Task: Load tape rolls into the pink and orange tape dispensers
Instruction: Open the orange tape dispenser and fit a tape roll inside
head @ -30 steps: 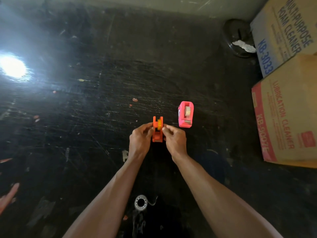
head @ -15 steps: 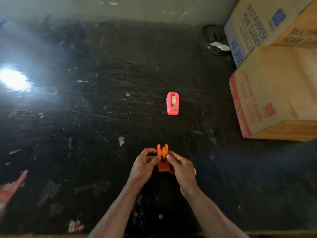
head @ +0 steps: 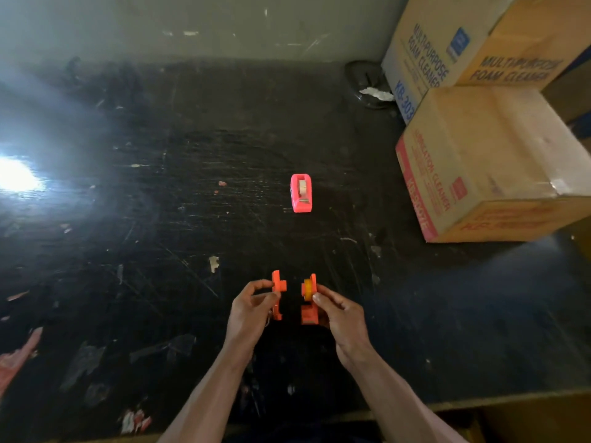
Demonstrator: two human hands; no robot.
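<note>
Trouble looked likely: my left hand (head: 252, 306) pinched the orange cover (head: 277, 290), my right hand (head: 340, 316) gripped the half (head: 308, 298) bearing the roll (head: 307, 287), which could slip off if tilted.

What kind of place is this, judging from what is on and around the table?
Probably a storeroom or workshop, not a home. Stacked cardboard boxes printed with cleaner product names stand at the right, the black tabletop is badly scratched and dotted with scraps, and a bare wall runs behind it.
</note>
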